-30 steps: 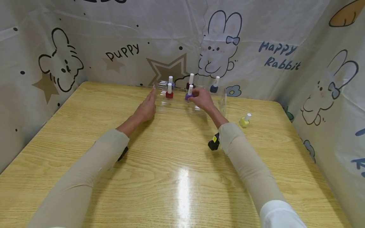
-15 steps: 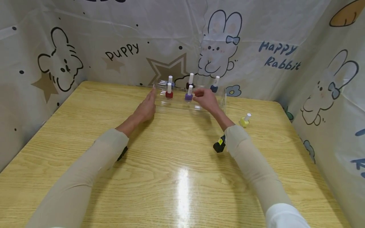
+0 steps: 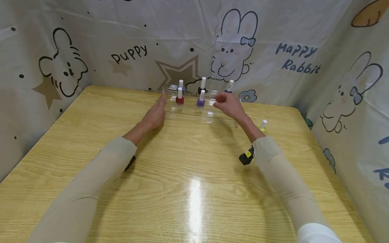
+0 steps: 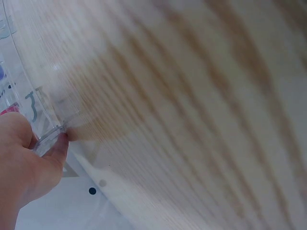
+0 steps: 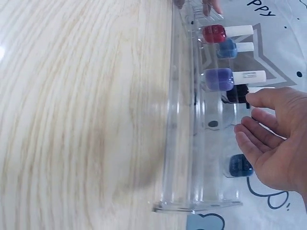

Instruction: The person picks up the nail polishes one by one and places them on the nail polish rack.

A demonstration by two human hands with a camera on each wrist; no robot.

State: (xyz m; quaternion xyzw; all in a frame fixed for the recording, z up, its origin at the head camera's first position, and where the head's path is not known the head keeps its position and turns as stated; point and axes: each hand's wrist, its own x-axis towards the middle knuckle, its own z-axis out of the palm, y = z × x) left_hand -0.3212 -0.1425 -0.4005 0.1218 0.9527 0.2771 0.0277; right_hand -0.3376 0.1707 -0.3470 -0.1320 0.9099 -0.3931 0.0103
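A clear tiered acrylic rack [image 3: 188,114] stands at the back of the table. My left hand [image 3: 155,114] holds its left end, the side panel between thumb and fingers in the left wrist view. On the rack, the purple nail polish bottle [image 3: 200,102] and the red one [image 3: 180,100] stand in front. Behind are a blue bottle [image 5: 227,49], a dark one [image 5: 237,94] and a dark teal one [image 5: 240,165]. My right hand [image 3: 230,105] holds nothing, its fingers loosely bent, just right of the purple bottle and apart from it.
A yellow nail polish bottle [image 3: 262,125] stands on the wooden table [image 3: 170,175] right of the rack, partly behind my right forearm. A printed cloth [image 3: 170,37] hangs close behind the rack and along both sides.
My right hand has let go of the purple bottle, which stays upright on the rack, and has moved right. The left hand keeps its place at the rack's end.
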